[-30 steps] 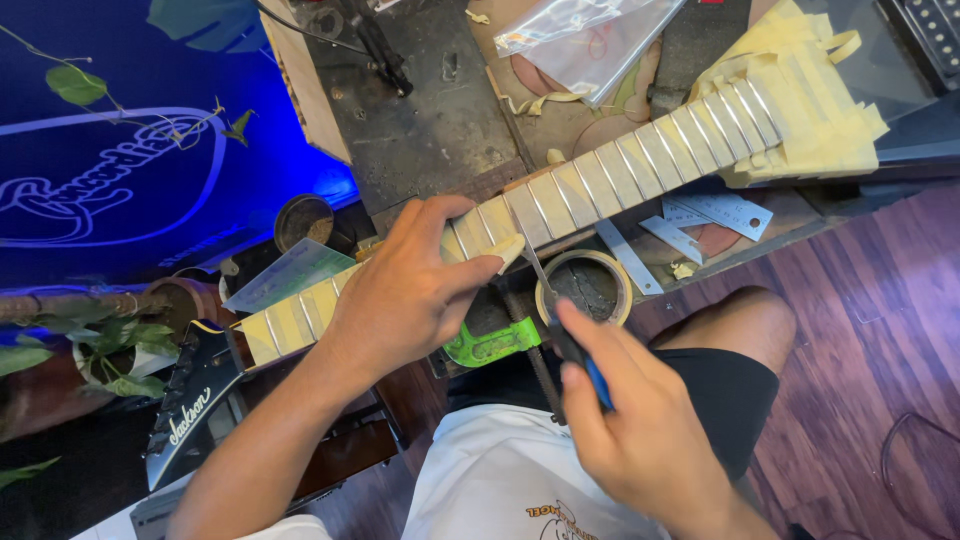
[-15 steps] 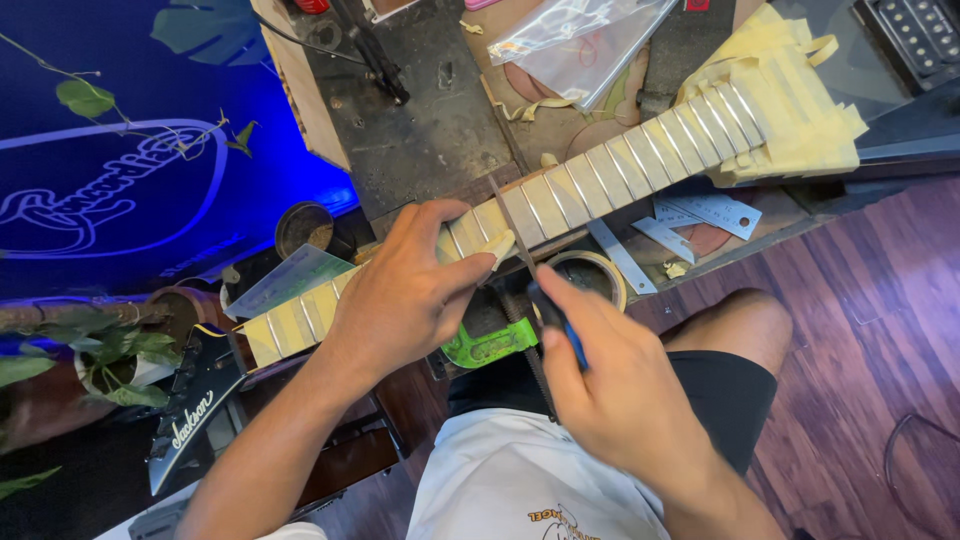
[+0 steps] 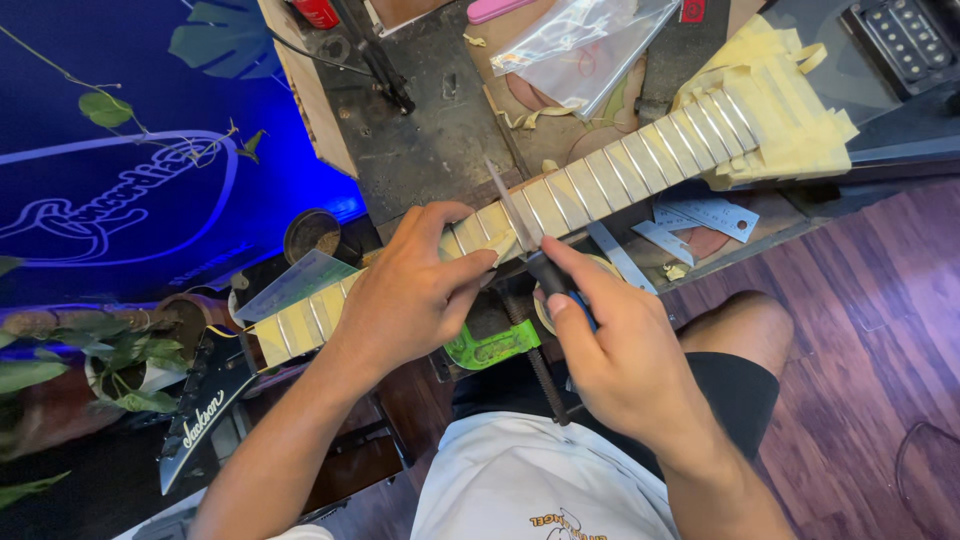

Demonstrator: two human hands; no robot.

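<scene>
Here, right hand (image 3: 625, 365) holds file (image 3: 512, 205) on guitar neck (image 3: 600, 180).

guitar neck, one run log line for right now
left hand: grips guitar neck | right hand: holds file across frets | fretboard: masked with tape

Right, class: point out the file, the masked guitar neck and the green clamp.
file (image 3: 512, 207), head view, on the middle of its flat metal blade.
guitar neck (image 3: 640, 165), head view, on a taped strip between two frets.
green clamp (image 3: 492, 345), head view, on its green body.
</scene>
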